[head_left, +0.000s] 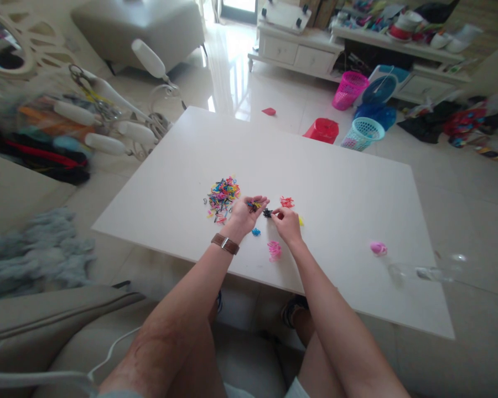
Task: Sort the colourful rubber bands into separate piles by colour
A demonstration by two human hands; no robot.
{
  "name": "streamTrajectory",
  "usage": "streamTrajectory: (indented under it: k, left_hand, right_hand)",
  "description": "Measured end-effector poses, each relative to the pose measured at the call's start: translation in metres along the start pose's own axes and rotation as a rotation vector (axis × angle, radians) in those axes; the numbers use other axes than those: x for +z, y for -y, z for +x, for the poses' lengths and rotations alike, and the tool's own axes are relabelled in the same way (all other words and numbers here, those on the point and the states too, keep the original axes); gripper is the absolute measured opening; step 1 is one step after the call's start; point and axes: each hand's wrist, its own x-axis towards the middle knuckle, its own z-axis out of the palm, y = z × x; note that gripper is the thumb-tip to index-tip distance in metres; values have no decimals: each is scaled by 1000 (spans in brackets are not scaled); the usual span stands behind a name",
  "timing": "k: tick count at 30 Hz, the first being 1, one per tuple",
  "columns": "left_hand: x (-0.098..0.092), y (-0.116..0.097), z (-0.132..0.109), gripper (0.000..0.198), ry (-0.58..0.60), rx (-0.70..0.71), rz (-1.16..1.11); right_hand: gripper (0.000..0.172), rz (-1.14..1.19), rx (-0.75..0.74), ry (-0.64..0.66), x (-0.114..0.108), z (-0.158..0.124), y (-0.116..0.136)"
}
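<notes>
Several mixed bands (pixel 254 207) in spread, cupped grip of left hand (pixel 243 216), probably against spilling; pressed-together grip of right hand (pixel 288 225) at black pile (pixel 267 213) on desk (pixel 348 210), any pinched band hidden; separate pink pile (pixel 274 251), presumably against mixing.

Brown wristband (pixel 232 246) with silver clasp (pixel 224 242)

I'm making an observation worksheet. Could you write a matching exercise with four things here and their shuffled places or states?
1. Left hand
2. Right hand
3. Pink pile
4. Mixed-colour pile

A. At the black pile
B. Leftmost pile
C. Palm up, holding small pieces
D. Pile nearest the person

Pairs: 1-C, 2-A, 3-D, 4-B
</notes>
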Motion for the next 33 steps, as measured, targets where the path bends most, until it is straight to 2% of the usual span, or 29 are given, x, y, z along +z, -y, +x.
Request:
streamTrajectory:
  k: [7, 12, 15, 18, 22, 25, 29, 33]
  left_hand:
    - [-1, 3, 0, 21, 9, -19, 8]
    - [0, 3, -2, 24, 11, -26, -6]
    - [0, 3, -3, 24, 18, -14, 6]
    - [1, 4, -3, 22, 21, 0, 29]
    - [3, 8, -4, 21, 49, -23, 99]
    - [5, 11, -4, 21, 81, -51, 123]
    - [4, 10, -2, 21, 46, -34, 86]
    - [0, 5, 1, 20, 6, -4, 23]
  right_hand:
    - [15, 38, 44, -15, 14, 1, 0]
    - [22, 103, 45, -29, 9, 1, 8]
    - [26, 135, -15, -104, -3, 0, 20]
    - [23, 147, -140, -156, -17, -4, 37]
    - [15, 134, -316, -55, -24, -12, 53]
    - [12, 129, -361, 27, -22, -15, 55]
    - [13, 141, -290, -50, -24, -11, 50]
    - [17, 175, -96, -224, -37, -1, 37]
